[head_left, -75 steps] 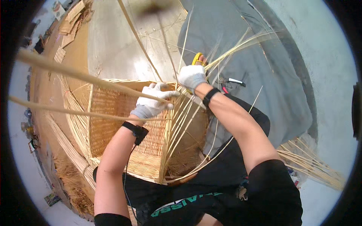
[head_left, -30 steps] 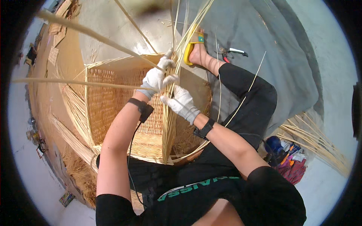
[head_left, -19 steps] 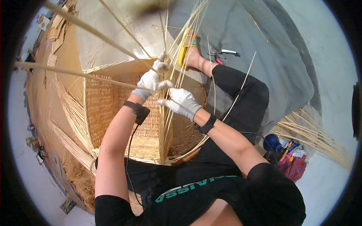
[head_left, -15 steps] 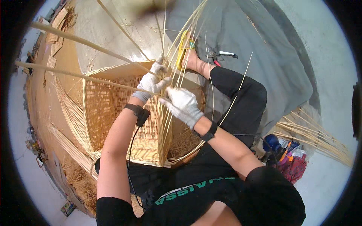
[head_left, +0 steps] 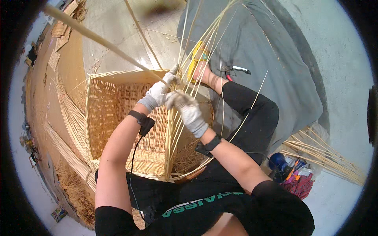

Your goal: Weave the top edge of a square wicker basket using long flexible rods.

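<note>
Spreading leftward from the left hand (head_left: 160, 92), the wicker basket (head_left: 103, 114) gapes open.

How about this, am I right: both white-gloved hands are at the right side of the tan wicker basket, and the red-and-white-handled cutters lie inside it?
Not quite. The head view shows the red-and-white-handled cutters on the grey cloth sheet, not inside the tan wicker basket. The white-gloved left hand and right hand are at its right side.
</note>
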{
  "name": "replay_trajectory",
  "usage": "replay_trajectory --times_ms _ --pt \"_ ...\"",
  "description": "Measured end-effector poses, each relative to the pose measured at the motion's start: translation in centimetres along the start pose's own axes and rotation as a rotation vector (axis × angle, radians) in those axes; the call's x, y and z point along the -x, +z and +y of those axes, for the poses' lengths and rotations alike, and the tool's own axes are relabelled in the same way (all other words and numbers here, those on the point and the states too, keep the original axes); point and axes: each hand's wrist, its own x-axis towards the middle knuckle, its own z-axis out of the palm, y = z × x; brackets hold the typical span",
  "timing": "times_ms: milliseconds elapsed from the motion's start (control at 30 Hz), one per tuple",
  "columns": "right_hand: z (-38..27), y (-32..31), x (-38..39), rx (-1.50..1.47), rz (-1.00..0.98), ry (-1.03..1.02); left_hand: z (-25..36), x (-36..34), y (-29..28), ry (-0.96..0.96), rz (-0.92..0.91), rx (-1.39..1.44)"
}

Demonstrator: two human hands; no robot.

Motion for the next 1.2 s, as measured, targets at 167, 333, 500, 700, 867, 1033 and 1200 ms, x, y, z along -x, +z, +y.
replay_trajectory --times_ms 167,333,500,700,867,1033,1200 --pt "1.6 -0.1 -3.9 -0.02 -0.304 0.454 -2.1 -1.5 -2.5 0.068 -0.299 -0.041" --pt "-1.8 3.3 -7.1 0.857 -1.023 0.538 0.1 -2.1 -3.1 -0.096 -0.358 -0.111" --pt "-3.2 3.0 -3.0 0.75 -0.351 -0.018 -0.6 -0.7 -2.4 -0.141 -0.322 -0.001" --pt "-5.7 1.4 -6.8 1.105 0.175 -0.382 -1.8 0.3 -1.6 -0.036 -0.216 0.171" --pt "-7.0 1.0 -10.0 1.179 -0.234 -0.238 -2.0 2.7 -1.6 -0.484 -0.077 0.584" --pt "-7.4 1.4 -10.0 1.079 -0.333 -0.31 -3.3 5.3 -1.1 -0.446 -0.024 0.747" --pt "-10.7 4.0 -12.7 0.468 -0.73 0.082 1.9 2.8 -1.6 -0.314 -0.162 0.327"
